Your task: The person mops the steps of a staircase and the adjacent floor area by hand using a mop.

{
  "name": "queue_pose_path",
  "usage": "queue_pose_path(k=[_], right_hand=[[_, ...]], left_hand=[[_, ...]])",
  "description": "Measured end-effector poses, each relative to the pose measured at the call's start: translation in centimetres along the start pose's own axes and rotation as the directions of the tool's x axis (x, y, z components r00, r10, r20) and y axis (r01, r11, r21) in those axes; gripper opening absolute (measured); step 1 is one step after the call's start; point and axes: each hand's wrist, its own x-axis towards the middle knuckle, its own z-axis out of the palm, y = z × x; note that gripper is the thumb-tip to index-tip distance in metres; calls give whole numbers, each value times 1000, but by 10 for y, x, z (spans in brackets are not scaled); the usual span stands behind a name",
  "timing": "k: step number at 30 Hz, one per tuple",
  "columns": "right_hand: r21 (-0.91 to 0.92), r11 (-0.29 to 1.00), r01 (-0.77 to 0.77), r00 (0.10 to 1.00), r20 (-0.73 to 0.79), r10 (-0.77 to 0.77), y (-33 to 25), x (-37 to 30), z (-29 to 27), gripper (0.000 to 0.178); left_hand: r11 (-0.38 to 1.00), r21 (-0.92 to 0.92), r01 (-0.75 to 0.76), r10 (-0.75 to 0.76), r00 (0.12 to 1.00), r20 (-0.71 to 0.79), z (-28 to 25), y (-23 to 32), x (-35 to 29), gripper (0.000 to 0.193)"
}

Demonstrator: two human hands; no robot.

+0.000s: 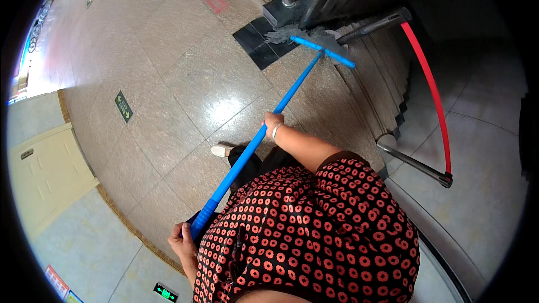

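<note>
A long blue mop [238, 163] slants across the view from the lower left to the upper right. My right hand [273, 123], with a light bracelet at the wrist, is wrapped round the middle of its pole. At the ribbed grip end, my left hand [183, 242] is closed with its fingers bent against the pole; part of that grip is hidden. The mop's blue crossbar [323, 52] and its grey fringe [286, 34] lie by the foot of a metal railing, over black floor tiles [255, 45] and the edge of the top stair.
Stairs [359, 90] drop away at the right beside metal posts [373, 25]. A red barrier belt [429, 78] joins one post to another bar [415, 160]. A cream door [42, 177] stands at the left. Speckled tiles [185, 73] cover the floor around my white shoe [222, 150].
</note>
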Motion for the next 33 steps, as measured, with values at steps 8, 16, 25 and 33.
queue_pose_path(k=[8, 16, 25, 33], right_hand=[[196, 978, -77, 973, 230, 30, 38, -16, -49, 21], [222, 948, -228, 953, 249, 171, 59, -21, -151, 8], [399, 887, -231, 973, 122, 198, 51, 27, -305, 13], [363, 857, -367, 895, -113, 431, 2, 26, -347, 16]], left_hand=[[995, 11, -101, 102, 990, -96, -19, -4, -59, 17], [964, 171, -202, 210, 977, -35, 12, 1, -126, 16], [917, 46, -396, 395, 918, 32, 86, 4, -193, 17], [835, 58, -547, 542, 836, 88, 126, 133, -193, 16]])
